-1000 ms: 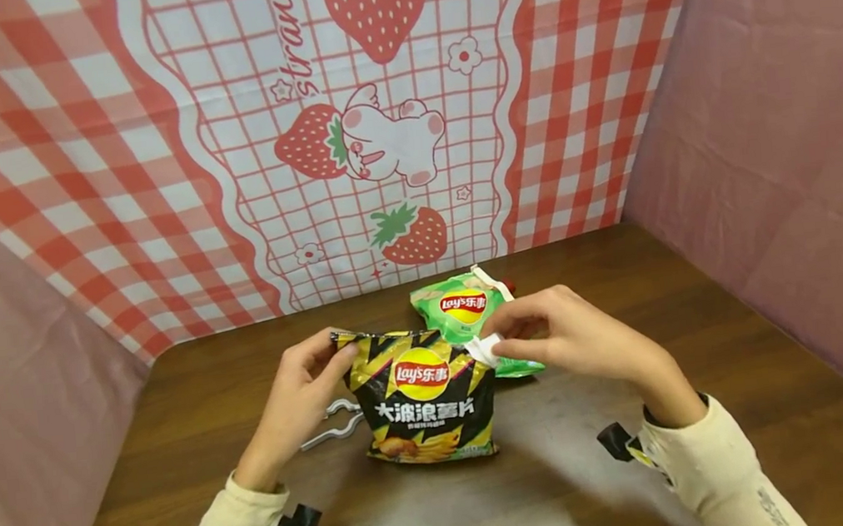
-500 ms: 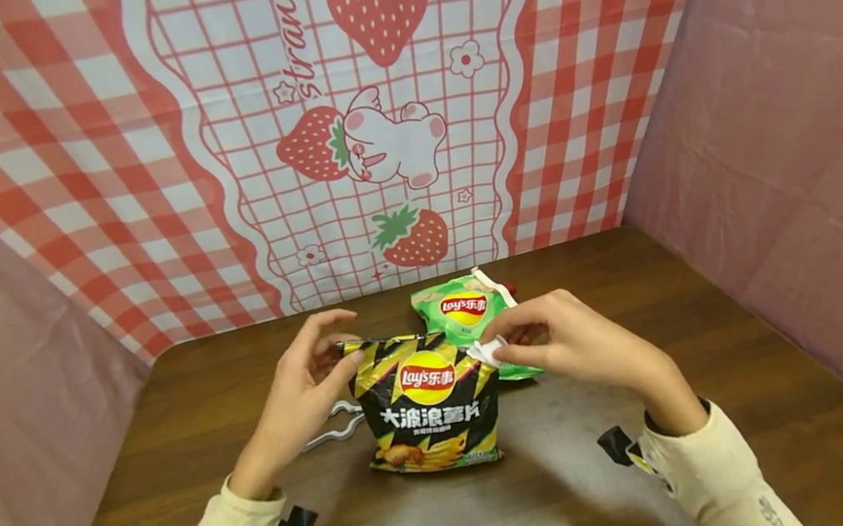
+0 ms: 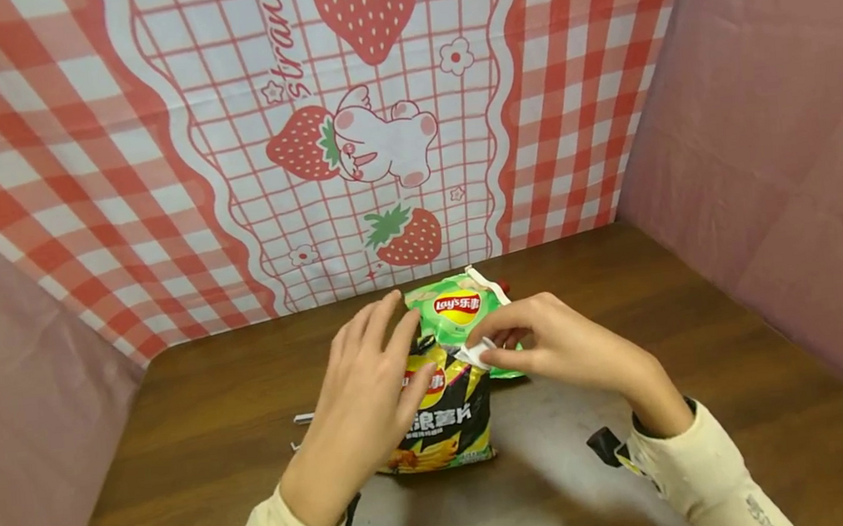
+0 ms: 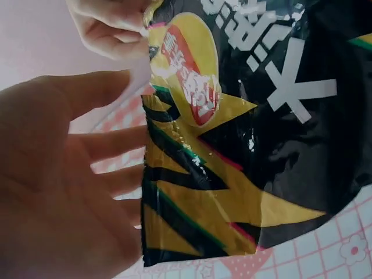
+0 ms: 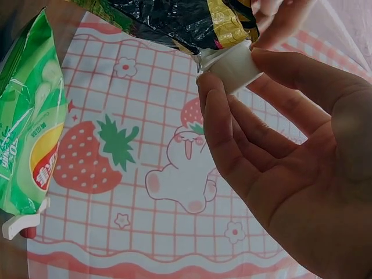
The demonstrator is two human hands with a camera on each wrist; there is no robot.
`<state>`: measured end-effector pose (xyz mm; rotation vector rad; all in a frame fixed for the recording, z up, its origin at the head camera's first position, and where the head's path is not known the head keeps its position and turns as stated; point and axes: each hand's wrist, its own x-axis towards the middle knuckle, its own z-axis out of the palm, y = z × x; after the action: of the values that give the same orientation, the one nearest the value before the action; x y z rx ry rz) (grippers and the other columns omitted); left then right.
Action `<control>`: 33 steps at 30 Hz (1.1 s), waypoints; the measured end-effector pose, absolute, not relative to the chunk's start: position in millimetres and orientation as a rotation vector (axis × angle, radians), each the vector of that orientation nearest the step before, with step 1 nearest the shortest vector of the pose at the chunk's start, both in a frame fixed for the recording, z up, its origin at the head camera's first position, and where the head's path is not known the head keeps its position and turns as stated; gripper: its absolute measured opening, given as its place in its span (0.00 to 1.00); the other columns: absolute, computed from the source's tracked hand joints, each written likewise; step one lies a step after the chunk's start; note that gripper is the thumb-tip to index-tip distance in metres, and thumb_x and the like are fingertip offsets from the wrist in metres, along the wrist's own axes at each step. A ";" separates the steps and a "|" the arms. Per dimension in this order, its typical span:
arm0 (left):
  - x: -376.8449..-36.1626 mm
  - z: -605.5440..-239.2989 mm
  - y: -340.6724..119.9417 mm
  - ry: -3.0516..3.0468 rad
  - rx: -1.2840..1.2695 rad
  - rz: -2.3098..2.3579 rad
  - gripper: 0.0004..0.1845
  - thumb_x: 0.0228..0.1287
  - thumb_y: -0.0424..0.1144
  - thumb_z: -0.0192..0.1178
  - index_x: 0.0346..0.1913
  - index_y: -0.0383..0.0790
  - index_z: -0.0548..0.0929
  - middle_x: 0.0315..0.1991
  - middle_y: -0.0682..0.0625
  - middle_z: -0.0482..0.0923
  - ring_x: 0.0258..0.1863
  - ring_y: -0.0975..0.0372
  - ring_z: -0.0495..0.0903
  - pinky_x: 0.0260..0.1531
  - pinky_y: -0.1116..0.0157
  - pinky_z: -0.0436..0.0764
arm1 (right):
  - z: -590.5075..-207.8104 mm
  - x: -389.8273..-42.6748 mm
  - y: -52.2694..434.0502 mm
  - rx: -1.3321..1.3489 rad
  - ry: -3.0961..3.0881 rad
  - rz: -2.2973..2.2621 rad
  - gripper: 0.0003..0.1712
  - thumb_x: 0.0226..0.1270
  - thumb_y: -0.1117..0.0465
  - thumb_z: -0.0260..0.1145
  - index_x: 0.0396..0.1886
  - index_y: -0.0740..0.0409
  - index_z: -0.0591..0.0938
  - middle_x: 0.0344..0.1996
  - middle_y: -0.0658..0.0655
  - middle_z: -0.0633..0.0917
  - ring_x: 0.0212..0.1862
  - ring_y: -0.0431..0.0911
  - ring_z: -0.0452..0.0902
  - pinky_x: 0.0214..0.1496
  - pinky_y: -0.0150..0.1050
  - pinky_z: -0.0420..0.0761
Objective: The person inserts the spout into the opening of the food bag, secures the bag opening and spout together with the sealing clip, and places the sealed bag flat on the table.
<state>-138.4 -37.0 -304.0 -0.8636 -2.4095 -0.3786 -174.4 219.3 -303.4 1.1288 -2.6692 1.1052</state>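
Observation:
A black-and-yellow bag of potato chips (image 3: 436, 429) stands upright on the table. My right hand (image 3: 568, 346) pinches a small white plastic piece (image 5: 232, 67) at the bag's top right corner, between thumb and forefinger. My left hand (image 3: 361, 389) stands with its fingers extended in front of the bag's left part, hiding much of it in the head view. In the left wrist view, the left fingers (image 4: 116, 142) reach behind the bag's top edge while the thumb stays apart from it. Behind lies a green bag of chips (image 3: 435, 295) with a white clip (image 3: 487, 284) along one edge.
A silver metal object (image 3: 304, 419) lies on the wooden table (image 3: 222, 397), mostly hidden by my left hand. A strawberry-print cloth (image 3: 380, 133) hangs at the back, with pink cloth (image 3: 750, 142) at the sides.
My left hand has let go of the black bag's top left corner and moved right across its front, fingers spreading out. The right hand keeps its pinch on the white piece.

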 end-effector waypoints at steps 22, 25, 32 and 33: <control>-148.5 -314.6 -35.3 -2.549 -1.022 -0.588 0.15 0.70 0.47 0.62 0.54 0.44 0.79 0.34 0.55 0.73 0.27 0.66 0.69 0.26 0.68 0.72 | -302.9 -167.9 208.5 1.179 -2.580 1.014 0.09 0.64 0.62 0.71 0.43 0.45 0.86 0.35 0.37 0.84 0.33 0.34 0.79 0.36 0.33 0.80; -149.8 -316.9 -34.5 -2.528 -1.072 -0.600 0.13 0.69 0.45 0.63 0.52 0.45 0.80 0.31 0.56 0.67 0.26 0.66 0.64 0.23 0.69 0.68 | -301.9 -167.3 210.7 1.177 -2.578 1.038 0.09 0.64 0.61 0.71 0.41 0.43 0.87 0.33 0.35 0.84 0.32 0.34 0.78 0.33 0.33 0.79; -155.8 -321.2 -32.6 -2.471 -1.133 -0.692 0.05 0.67 0.38 0.66 0.43 0.45 0.84 0.27 0.57 0.65 0.24 0.66 0.63 0.24 0.70 0.67 | -300.3 -167.7 213.1 1.169 -2.610 1.079 0.08 0.65 0.60 0.71 0.42 0.42 0.88 0.33 0.37 0.85 0.31 0.36 0.79 0.32 0.35 0.80; -156.9 -322.0 -32.1 -2.468 -1.140 -0.710 0.04 0.67 0.37 0.66 0.43 0.45 0.84 0.27 0.57 0.66 0.25 0.67 0.64 0.24 0.70 0.67 | -300.5 -168.0 213.3 1.165 -2.615 1.076 0.08 0.65 0.59 0.71 0.42 0.42 0.88 0.32 0.37 0.85 0.31 0.36 0.79 0.32 0.35 0.80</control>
<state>-156.9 -32.1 -322.0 -1.1397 -2.4677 -0.7103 -168.0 213.3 -300.5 1.1651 -2.6152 1.0760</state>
